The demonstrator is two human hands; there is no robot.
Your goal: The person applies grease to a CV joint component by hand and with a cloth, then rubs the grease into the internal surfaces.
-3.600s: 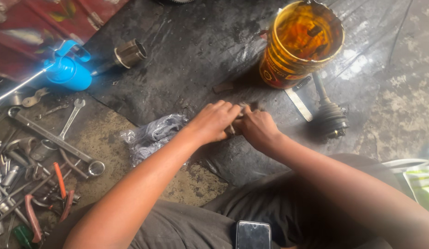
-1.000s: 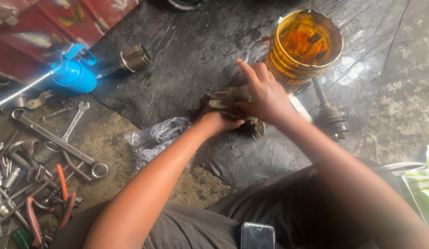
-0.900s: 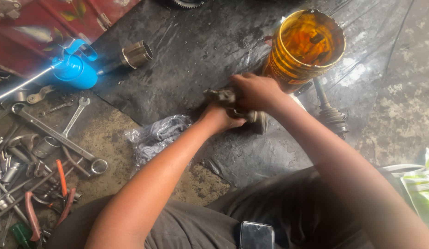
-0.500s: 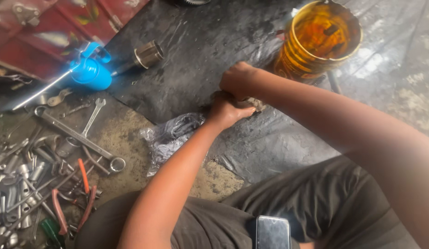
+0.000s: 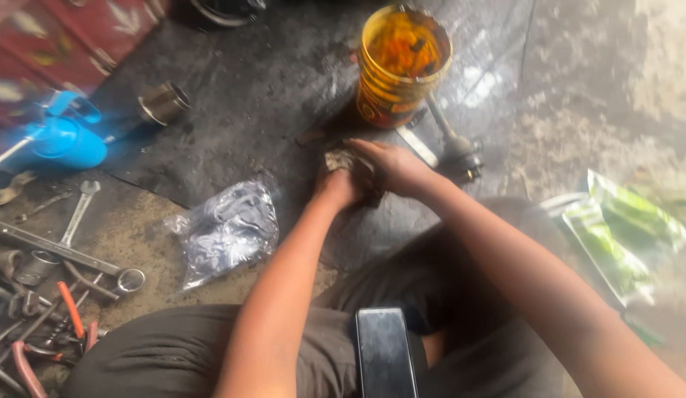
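Grip: the left hand (image 5: 341, 186) and the right hand (image 5: 398, 168) close together around a small grimy metal part (image 5: 346, 160), fingers curled on it from both sides; its exact shape is blurred.
Part's place: between the two palms, low over the black mat (image 5: 240, 110).
Bucket: a yellow bucket (image 5: 402, 66) stands just beyond the hands, holding amber liquid with a few dark pieces sunk in it; what they are cannot be told.
Shaft: a metal axle shaft (image 5: 452, 144) lies beside the right hand, at the bucket's foot.
Bag: a clear plastic bag (image 5: 226, 230) with dark contents lies near the left forearm.
Tools: wrenches (image 5: 63, 243) are scattered well out past the left arm.
Phone: a dark phone (image 5: 386, 354) rests on the lap, behind the grip.
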